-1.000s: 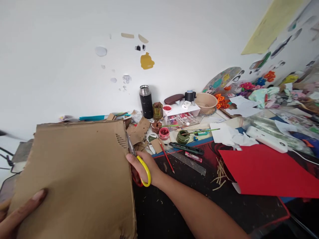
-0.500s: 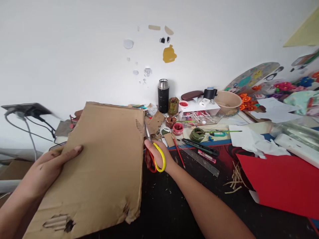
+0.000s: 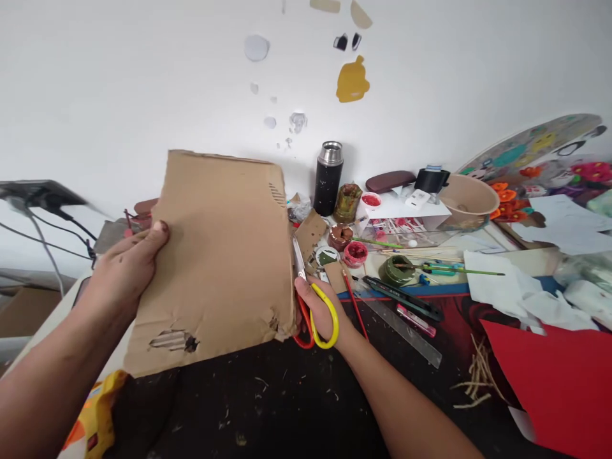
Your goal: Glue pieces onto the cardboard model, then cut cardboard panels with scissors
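A sheet of brown corrugated cardboard [image 3: 220,255] is held up above the dark table, its surface torn at the lower left and lower right. My left hand [image 3: 129,268] grips its left edge, thumb on the front face and the other fingers behind. In my right hand [image 3: 322,309] is a pair of scissors [image 3: 325,325] with one yellow and one red handle loop. Their blades point up along the sheet's right edge; whether they touch the cardboard I cannot tell.
Behind stand a black thermos [image 3: 329,182], paint jars [image 3: 354,254] and a beige bowl [image 3: 471,197]. To the right lie a utility knife [image 3: 404,298], a clear ruler [image 3: 401,331] and red paper [image 3: 549,382]. A yellow tool [image 3: 102,414], possibly a glue gun, is at lower left.
The cardboard has been lifted and tilted away, uncovering more of the table and the yellow tool. My left hand has risen with it. The scissors stay in my right hand; the view has shifted.
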Available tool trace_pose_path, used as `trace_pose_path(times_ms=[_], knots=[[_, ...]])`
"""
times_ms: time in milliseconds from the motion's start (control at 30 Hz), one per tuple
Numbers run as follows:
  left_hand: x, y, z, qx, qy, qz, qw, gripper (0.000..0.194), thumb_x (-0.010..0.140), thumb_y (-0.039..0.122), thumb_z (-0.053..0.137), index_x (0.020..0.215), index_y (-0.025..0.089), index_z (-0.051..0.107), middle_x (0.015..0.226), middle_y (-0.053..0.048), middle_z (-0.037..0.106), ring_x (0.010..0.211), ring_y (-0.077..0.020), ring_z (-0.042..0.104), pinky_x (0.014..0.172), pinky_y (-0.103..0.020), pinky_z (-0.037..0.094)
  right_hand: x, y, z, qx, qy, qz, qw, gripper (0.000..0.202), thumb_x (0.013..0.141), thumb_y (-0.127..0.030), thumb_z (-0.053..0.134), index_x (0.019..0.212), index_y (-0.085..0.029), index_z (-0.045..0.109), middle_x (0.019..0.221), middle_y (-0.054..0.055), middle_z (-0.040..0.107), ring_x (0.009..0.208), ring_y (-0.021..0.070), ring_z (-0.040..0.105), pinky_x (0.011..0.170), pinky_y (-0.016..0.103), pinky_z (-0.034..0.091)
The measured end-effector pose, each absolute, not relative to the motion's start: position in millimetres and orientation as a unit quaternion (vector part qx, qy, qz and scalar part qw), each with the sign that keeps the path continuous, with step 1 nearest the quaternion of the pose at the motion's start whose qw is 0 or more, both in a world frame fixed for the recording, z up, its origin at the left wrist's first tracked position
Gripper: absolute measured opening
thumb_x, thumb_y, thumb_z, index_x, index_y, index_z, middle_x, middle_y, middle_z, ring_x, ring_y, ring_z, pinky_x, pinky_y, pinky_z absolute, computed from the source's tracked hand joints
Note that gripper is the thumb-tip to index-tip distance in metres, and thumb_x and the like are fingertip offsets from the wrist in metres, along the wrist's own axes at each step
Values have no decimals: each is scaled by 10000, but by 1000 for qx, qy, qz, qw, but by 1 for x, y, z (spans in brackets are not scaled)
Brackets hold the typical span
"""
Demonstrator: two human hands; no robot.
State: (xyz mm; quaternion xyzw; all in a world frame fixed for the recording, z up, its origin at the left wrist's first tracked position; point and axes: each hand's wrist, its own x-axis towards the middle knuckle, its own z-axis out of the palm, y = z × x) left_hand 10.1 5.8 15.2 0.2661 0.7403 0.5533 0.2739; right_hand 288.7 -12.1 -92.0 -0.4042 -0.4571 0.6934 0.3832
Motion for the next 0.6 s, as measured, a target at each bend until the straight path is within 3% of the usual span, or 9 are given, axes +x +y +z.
trace_pose_path(times_ms=[67, 167, 300, 400, 500, 600], knots=[[12, 9, 12, 286, 754, 531, 261, 427, 801, 539, 829, 959, 144, 806, 746, -32, 751, 491, -144, 622, 367, -212, 494, 290, -10, -91, -397, -473, 673, 407, 602, 897, -818, 642, 829, -220, 650, 738, 37, 711, 715, 247, 710, 727, 382, 603], [14, 4, 9, 311, 742, 530, 269, 480, 806, 589, 825, 942, 130, 789, 715, -25, 726, 477, -140, 608, 372, -213, 484, 291, -10, -88, -387, -492, 662, 412, 558, 882, -756, 709, 964, -203, 726, 978, 68, 783, 986, 295, 735, 945, 421, 579], [7, -8, 7, 334, 721, 510, 330, 517, 871, 600, 778, 1041, 112, 774, 730, -57, 754, 488, -174, 648, 415, -259, 529, 291, -14, -86, -415, -530, 620, 404, 522, 899, -704, 702, 1027, -199, 739, 1021, 69, 785, 1024, 303, 712, 933, 410, 558], [0, -16, 7, 355, 698, 488, 386, 474, 936, 541, 730, 1094, 96, 774, 722, -88, 767, 499, -208, 677, 450, -295, 556, 291, -15, -88, -420, -553, 595, 405, 496, 904, -689, 687, 957, -196, 714, 938, 60, 756, 955, 289, 685, 880, 390, 539], [-5, -25, 9, 353, 679, 497, 409, 390, 944, 462, 731, 1039, 87, 782, 731, -119, 778, 567, -245, 721, 484, -306, 572, 290, -15, -89, -420, -582, 568, 402, 486, 916, -680, 661, 893, -195, 693, 877, 56, 722, 877, 268, 649, 814, 370, 520], [-5, -32, 12, 345, 667, 512, 418, 401, 873, 491, 807, 968, 103, 780, 777, -143, 794, 698, -281, 768, 503, -289, 576, 290, -14, -89, -405, -610, 548, 405, 460, 943, -648, 633, 942, -193, 705, 916, 61, 723, 888, 260, 637, 810, 355, 509]])
